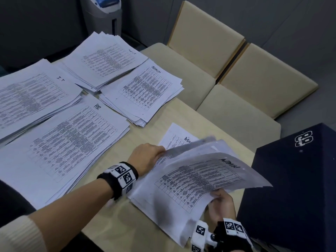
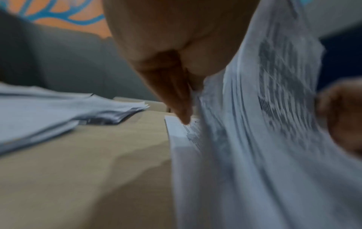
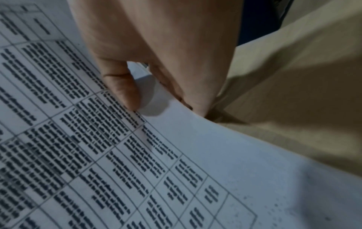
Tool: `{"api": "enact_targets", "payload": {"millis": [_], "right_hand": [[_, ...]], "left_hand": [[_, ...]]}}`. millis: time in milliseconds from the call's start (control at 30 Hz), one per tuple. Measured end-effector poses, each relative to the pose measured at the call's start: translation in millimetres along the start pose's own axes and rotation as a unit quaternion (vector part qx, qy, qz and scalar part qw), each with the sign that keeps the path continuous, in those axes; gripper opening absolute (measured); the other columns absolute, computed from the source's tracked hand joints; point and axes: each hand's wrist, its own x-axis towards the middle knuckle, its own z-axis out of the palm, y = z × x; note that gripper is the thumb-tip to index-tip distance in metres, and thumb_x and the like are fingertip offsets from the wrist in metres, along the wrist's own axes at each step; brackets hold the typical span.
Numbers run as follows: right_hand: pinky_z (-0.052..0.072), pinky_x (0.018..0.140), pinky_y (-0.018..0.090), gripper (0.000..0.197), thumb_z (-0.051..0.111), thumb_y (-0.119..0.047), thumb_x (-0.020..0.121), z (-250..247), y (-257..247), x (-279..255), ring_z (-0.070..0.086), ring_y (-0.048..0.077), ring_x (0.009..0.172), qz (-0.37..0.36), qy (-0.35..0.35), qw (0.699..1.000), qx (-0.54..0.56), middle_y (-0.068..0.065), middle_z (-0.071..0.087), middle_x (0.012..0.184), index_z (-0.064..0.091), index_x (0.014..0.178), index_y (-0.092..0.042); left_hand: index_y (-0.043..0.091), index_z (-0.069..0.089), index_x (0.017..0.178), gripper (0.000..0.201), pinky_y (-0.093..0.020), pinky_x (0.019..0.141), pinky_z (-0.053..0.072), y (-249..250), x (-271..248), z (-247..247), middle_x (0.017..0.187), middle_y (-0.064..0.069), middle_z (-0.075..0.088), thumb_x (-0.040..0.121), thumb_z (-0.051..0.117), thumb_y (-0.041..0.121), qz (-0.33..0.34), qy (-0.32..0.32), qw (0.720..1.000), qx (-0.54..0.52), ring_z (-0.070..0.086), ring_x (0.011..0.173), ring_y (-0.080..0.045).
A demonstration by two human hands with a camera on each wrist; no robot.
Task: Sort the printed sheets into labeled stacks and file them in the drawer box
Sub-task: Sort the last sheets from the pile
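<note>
A thick bundle of printed table sheets, marked ADMIN in pen, arches above the table's near right part. My left hand grips its far left edge; in the left wrist view the fingers point down beside the blurred bundle. My right hand pinches the near right edge, thumb on top of the printed sheet, fingers beneath. One ADMIN sheet lies flat under the bundle. The dark blue drawer box stands to the right, seen from its closed side.
Labeled stacks cover the left of the tan table: HR, I.T, ADMIN and a fourth stack with an unreadable label. Beige chairs stand beyond the table's far right edge.
</note>
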Motion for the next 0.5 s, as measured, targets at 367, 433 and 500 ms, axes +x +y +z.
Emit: {"api": "enact_targets", "payload": {"millis": [367,433,500], "right_hand": [[0.042,0.071,0.032,0.019,0.041,0.005,0.083,5.6,-7.3,-6.6,0.055,0.025,0.071,-0.032,0.035,0.998,-0.031,0.006,0.058,0.071,0.050,0.076,-0.010],[0.041,0.074,0.033,0.015,0.045,0.002,0.079,-1.0,-5.1,-1.7,0.053,0.026,0.074,-0.039,0.044,0.998,-0.028,0.007,0.052,0.075,0.046,0.074,-0.012],[0.040,0.076,0.033,0.015,0.052,-0.001,0.069,-5.0,-4.8,2.7,0.051,0.027,0.077,-0.052,0.066,0.996,-0.023,0.008,0.049,0.080,0.044,0.074,-0.013]], "left_hand": [[0.013,0.056,0.112,0.026,-0.034,0.078,0.048,0.5,14.5,12.1,0.113,-0.005,0.060,0.090,0.064,0.026,-0.282,-0.089,0.948,-0.115,0.060,0.097,-0.024],[0.013,0.052,0.106,0.041,-0.033,0.071,0.043,-1.6,14.6,20.2,0.105,-0.004,0.057,0.088,0.068,0.046,-0.299,-0.138,0.944,-0.027,0.056,0.089,-0.024],[0.011,0.056,0.098,0.031,-0.034,0.070,0.048,-0.7,15.9,27.0,0.101,-0.006,0.062,0.090,0.068,0.039,-0.283,-0.128,0.950,-0.009,0.059,0.086,-0.025]]}}
